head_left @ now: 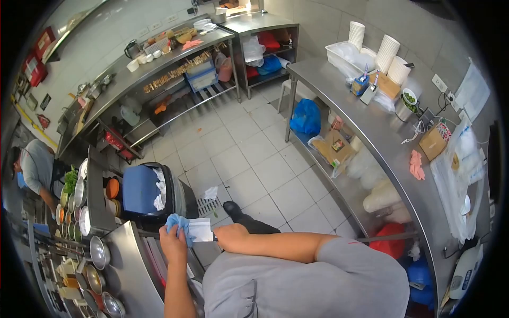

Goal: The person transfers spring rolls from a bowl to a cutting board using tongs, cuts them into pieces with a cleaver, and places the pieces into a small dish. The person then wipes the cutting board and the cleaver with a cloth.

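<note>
My right hand [231,237] is closed around the dark handle of a cleaver, its wide shiny blade [201,231] pointing left in front of my body. In my left hand [173,245] a light blue cloth [178,222] is bunched up. The cloth touches the far end of the blade and covers part of it. Just beyond my hands stands a black bin [180,199] with a blue lid [140,190].
Metal bowls [99,252] line the steel counter [130,265] at left, where a co-worker [36,164] stands. A long steel table [339,95] bearing cups and boxes curves along the right. White paper [210,193] lies by the floor drain [208,205].
</note>
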Motion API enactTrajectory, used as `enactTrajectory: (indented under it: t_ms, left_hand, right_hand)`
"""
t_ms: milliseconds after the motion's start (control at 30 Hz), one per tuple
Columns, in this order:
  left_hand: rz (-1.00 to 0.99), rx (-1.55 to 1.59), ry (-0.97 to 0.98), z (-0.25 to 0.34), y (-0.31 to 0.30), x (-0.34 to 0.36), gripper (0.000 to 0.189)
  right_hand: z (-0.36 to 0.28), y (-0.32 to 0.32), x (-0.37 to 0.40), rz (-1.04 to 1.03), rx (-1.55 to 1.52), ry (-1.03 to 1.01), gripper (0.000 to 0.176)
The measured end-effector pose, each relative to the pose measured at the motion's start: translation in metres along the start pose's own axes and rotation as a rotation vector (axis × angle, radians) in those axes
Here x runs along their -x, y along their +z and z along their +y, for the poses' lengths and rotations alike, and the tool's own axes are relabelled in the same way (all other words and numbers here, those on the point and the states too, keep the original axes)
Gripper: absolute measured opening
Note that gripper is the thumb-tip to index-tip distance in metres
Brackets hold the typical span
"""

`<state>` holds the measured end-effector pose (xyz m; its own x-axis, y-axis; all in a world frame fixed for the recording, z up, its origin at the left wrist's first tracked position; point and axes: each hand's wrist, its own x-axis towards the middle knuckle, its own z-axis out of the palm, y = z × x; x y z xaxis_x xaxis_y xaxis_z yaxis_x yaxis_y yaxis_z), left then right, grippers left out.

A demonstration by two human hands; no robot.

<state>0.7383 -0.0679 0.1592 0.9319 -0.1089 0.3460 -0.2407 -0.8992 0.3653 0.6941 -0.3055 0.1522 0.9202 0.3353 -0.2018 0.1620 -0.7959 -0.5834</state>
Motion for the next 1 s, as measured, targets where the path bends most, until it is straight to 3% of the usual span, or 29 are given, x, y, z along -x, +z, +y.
enactTrajectory:
  t_ms: [100, 167, 200, 300, 433, 567, 633, 667, 700, 800, 867, 933, 1000]
  left_hand:
    - [-0.017, 0.037, -0.013, 0.043, -0.003, 0.009, 0.028]
    - [-0.057, 0.127, 0.264, 0.089, -0.016, 0.022, 0.030]
    - [-0.051, 0.116, 0.250, 0.090, -0.018, 0.022, 0.031]
    - [0.125, -0.067, 0.192, 0.032, -0.009, -0.003, 0.026]
    - [0.074, -0.047, 0.159, 0.007, -0.029, -0.030, 0.025]
    - [0.258, 0.027, -0.069, -0.002, -0.026, -0.031, 0.020]
    - [0.439, 0.931, -0.703, -0.033, -0.026, -0.040, 0.024]
    - [0.623, 1.150, -0.779, -0.030, -0.049, -0.041, 0.029]
    - [0.700, 1.291, -0.648, -0.042, -0.062, -0.039, 0.032]
    - [0.665, 1.160, -0.628, -0.037, -0.089, -0.021, 0.031]
    - [0.483, 0.115, -0.307, -0.029, -0.093, -0.006, 0.030]
    - [0.333, 0.052, -0.348, -0.028, -0.049, 0.008, 0.029]
    - [0.236, 0.016, -0.326, 0.022, -0.034, 0.011, 0.026]
  right_hand:
    - [-0.006, -0.011, 0.014, 0.054, -0.006, -0.007, 0.024]
    - [-0.009, -0.019, 0.018, 0.059, 0.017, 0.010, 0.024]
    - [-0.010, -0.022, 0.020, 0.074, 0.035, 0.031, 0.025]
    - [-0.010, -0.034, 0.021, 0.130, 0.060, -0.016, 0.023]
    - [-0.009, -0.022, 0.007, 0.132, 0.107, -0.132, 0.017]
    - [-0.022, -0.040, -0.002, 0.085, 0.299, -0.188, 0.018]
    - [-0.009, -0.035, -0.004, 0.148, 0.317, -0.229, 0.019]
    - [-0.006, -0.035, -0.005, 0.136, 0.317, -0.252, 0.019]
    - [-0.003, -0.037, -0.003, 0.143, 0.329, -0.232, 0.022]
    - [-0.005, -0.052, -0.006, 0.129, 0.333, -0.195, 0.023]
    - [-0.014, -0.061, -0.010, 0.101, 0.309, -0.192, 0.022]
    - [-0.027, -0.065, -0.019, 0.075, 0.289, -0.154, 0.022]
    - [-0.029, -0.067, -0.028, 0.075, 0.303, -0.186, 0.021]
